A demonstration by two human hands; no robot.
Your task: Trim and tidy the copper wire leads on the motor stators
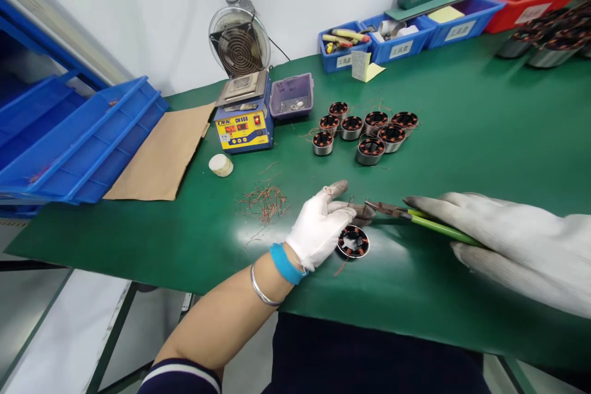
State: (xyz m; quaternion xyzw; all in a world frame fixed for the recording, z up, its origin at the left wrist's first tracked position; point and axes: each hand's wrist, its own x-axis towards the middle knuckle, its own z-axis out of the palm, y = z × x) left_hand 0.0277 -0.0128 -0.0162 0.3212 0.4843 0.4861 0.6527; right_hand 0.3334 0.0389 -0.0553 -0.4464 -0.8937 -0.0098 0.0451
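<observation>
My left hand (323, 221), in a white glove with dirty fingertips, is bent with thumb and fingers close together around thin copper wire (351, 199); the exact grip is partly hidden. Right below the fingers, a round motor stator (353, 241) with black and copper windings lies on the green table, one loose wire trailing toward me. From the right comes my gloved right hand (503, 240), closed around wire cutters (434, 225) with green handles. Their jaws reach the left fingertips and the wire. Whether the jaws are open is too small to tell.
Several stators (370, 151) stand in a group farther back. A heap of copper wire scraps (266, 203) lies left of my hand. Behind are a blue-yellow soldering pot (244, 129), a purple tray (290, 95) and blue tool bins (344, 61). Cardboard (161, 148) lies at left.
</observation>
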